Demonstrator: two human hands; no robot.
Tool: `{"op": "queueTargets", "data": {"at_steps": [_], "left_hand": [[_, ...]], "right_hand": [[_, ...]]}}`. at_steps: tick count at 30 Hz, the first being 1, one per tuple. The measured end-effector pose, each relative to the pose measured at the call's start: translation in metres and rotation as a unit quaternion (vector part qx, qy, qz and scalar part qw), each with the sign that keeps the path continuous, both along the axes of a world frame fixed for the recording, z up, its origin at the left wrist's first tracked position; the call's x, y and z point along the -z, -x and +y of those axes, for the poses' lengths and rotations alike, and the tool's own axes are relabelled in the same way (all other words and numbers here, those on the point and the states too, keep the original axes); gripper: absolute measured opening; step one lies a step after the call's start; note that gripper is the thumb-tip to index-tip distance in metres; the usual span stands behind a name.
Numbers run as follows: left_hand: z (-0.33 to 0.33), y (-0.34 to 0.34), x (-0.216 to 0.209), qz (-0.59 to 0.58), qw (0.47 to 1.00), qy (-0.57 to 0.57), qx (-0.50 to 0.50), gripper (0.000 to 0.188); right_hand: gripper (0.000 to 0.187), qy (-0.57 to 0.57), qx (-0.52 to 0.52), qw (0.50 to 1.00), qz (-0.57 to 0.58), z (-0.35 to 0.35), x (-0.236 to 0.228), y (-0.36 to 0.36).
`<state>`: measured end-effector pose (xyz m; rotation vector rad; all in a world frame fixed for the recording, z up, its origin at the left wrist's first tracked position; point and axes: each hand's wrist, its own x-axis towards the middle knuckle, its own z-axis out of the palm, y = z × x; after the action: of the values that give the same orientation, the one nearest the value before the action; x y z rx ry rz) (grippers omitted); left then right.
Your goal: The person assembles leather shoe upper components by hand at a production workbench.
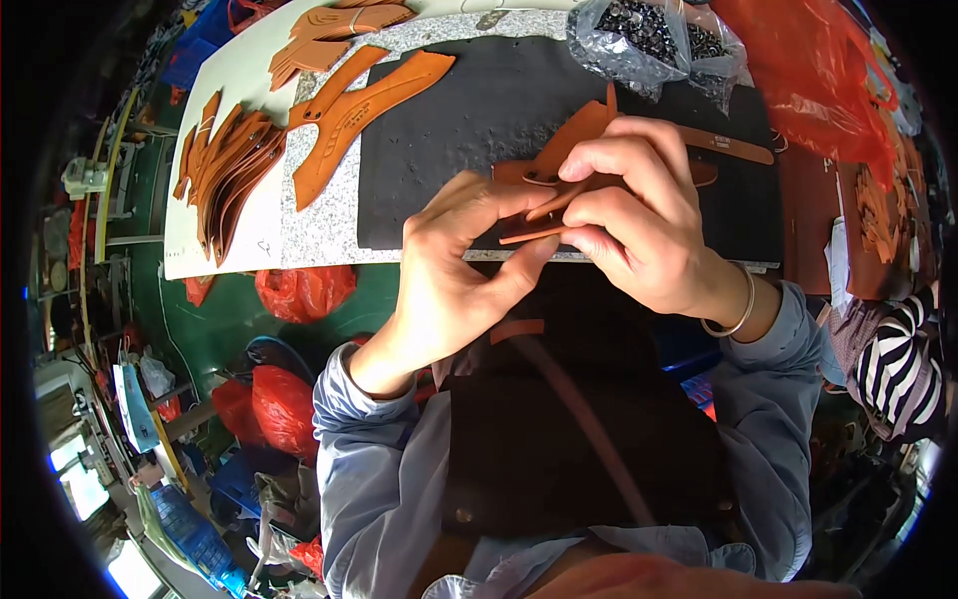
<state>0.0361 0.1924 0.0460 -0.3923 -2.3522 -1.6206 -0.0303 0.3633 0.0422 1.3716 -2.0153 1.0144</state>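
Note:
Over the front of a black mat (439, 130), my two hands grip a brown leather piece (527, 237) between them. My left hand (436, 265) pinches its near left edge between thumb and fingers. From the right, my right hand (644, 215) curls its fingers and thumb over the other end, hiding much of it. Behind the fingers more brown leather (574, 135) shows, with a strap (733, 146) reaching right across the mat. I cannot tell whether these parts are joined to the held piece.
A shaped leather piece with dark snaps (349, 120) lies left of the mat, beside a stack of leather pieces (235, 170). More leather (329, 40) lies behind. At the back right are a clear bag of small black parts (634, 35) and a red plastic bag (808, 80).

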Motion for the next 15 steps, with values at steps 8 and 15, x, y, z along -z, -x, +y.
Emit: {"op": "queueTargets", "data": {"at_steps": [8,15], "left_hand": [[0.000,0.004,0.007,0.075,0.995,0.056,-0.040,0.028],[-0.009,0.000,0.006,0.063,0.990,0.102,-0.072,0.016]], "right_hand": [[0.024,-0.103,-0.143,0.956,-0.236,0.002,-0.006,0.032],[0.021,-0.227,0.255,0.931,0.129,0.034,-0.005,0.133]]}}
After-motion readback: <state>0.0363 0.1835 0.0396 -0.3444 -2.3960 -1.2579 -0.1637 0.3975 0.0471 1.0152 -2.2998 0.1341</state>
